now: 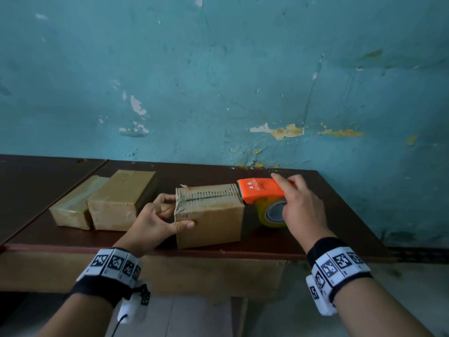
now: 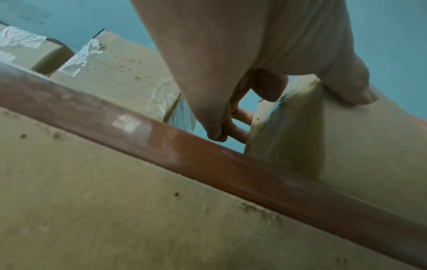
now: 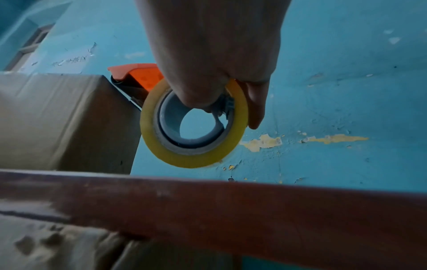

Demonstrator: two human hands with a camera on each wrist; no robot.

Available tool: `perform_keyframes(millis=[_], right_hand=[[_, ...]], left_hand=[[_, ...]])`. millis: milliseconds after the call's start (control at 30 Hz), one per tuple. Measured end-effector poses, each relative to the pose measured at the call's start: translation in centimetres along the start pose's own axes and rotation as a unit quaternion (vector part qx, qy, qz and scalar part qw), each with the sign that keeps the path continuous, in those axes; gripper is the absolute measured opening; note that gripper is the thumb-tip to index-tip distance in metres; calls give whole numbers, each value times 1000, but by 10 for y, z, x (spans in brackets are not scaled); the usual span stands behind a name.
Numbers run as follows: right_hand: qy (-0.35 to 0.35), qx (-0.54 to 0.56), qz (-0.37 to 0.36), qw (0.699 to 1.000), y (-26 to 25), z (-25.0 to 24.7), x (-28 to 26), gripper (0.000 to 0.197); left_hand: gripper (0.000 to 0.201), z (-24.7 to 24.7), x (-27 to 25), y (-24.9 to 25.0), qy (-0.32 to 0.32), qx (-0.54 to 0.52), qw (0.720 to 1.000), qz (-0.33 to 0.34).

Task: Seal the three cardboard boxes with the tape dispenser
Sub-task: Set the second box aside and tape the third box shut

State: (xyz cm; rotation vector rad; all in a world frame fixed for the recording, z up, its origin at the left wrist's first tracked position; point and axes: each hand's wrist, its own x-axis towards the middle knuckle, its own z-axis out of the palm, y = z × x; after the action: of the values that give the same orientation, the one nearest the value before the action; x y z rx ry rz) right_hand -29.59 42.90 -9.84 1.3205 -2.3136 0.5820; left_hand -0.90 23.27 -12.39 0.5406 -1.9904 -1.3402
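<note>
Three cardboard boxes stand on the dark table (image 1: 315, 215). The near box (image 1: 211, 222) (image 2: 346, 146) (image 3: 57, 118) shows a ragged corrugated top with a seam along it. My left hand (image 1: 158, 220) (image 2: 231, 73) grips its left end, thumb on the front face and fingers on the side. My right hand (image 1: 298, 205) (image 3: 215, 54) holds the orange tape dispenser (image 1: 260, 190) (image 3: 143, 76) with its yellow tape roll (image 1: 272, 215) (image 3: 194, 124) at the box's right end, cutter edge at the top right corner. Two taped boxes (image 1: 121, 200) (image 2: 115, 73) lie to the left.
A peeling blue wall (image 1: 218, 93) rises right behind the table. The leftmost taped box (image 1: 73, 210) sits near a seam between two tabletops. The table's front edge (image 1: 170, 251) (image 3: 254, 201) runs just under my wrists, with floor below.
</note>
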Motion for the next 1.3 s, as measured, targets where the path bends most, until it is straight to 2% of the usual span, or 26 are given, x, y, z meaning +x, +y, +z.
perform_keyframes(millis=[67, 133, 300, 333, 433, 500, 567, 667, 800, 900, 1033, 1133, 1200, 1300], right_hand=[[4, -2, -3, 1000, 2, -1, 1, 76], [5, -6, -5, 1000, 3, -2, 1, 77], [-1, 5, 6, 1000, 12, 0, -1, 79], [-4, 7, 10, 1000, 12, 2, -2, 79], [-13, -4, 4, 1000, 7, 6, -3, 78], [-24, -14, -18, 999, 8, 8, -4, 79], [-33, -20, -42, 998, 15, 5, -3, 80], [-30, -60, -73, 995, 17, -4, 4, 81], [-27, -88, -96, 991, 1, -5, 9, 81], [-25, -54, -101, 993, -2, -4, 13, 82], [0, -66, -113, 991, -13, 0, 9, 79], [25, -75, -128, 989, -23, 0, 7, 75], [49, -90, -144, 984, -29, -4, 10, 71], [73, -135, -163, 975, -39, -16, 16, 61]], left_hand=[[60, 2, 3, -1, -1, -15, 1000, -6], [59, 0, 4, -5, -4, -11, 1000, 1], [32, -13, 3, -10, -7, 14, 1000, 3], [34, -13, 3, -10, -7, 7, 1000, 2], [57, -10, 3, -10, -13, -9, 1000, 12], [61, -11, 4, -9, -20, -17, 1000, 3], [54, -14, 5, -8, -20, 6, 1000, 1], [32, -19, 5, -8, -14, 29, 999, 1], [27, -13, 2, -9, -4, 3, 1000, 4], [38, -14, 0, -11, 3, 5, 1000, 5], [54, -12, -4, -15, 67, -55, 996, 13], [83, -15, -11, -9, 37, -43, 998, 16], [80, -17, -12, -5, 24, -5, 1000, 12], [65, -11, -13, 6, 44, 10, 999, 15]])
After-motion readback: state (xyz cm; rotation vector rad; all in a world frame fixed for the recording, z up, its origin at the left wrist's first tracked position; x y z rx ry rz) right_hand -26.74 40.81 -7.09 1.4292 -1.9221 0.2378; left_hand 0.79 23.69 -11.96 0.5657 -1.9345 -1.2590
